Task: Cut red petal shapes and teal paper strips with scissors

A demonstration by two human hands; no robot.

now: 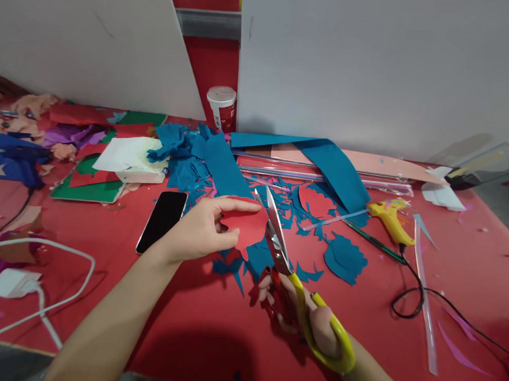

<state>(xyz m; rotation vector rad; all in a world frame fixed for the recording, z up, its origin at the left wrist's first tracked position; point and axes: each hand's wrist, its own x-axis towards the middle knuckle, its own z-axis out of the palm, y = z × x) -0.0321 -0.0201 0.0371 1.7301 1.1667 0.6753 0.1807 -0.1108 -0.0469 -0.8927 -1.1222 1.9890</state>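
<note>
My left hand (210,225) grips a red paper piece (250,230) between thumb and fingers, above blue scraps. In my right hand (316,324) are large scissors with yellow handles (346,357); their blades (275,220) are parted and point up at the right edge of the red piece. Another red-handled tool (278,294) sits among the fingers of the same hand, its shape partly hidden. A blue scalloped cutout (345,258) lies to the right of the scissors, and a red scalloped one (317,202) lies behind them.
A black phone (162,220) lies left. Blue strips (336,166) and a lidded cup (222,106) stand along the back by white panels (372,66). At right, a yellow glue gun (389,217) trails its cord. White cables (84,255) cross the left side.
</note>
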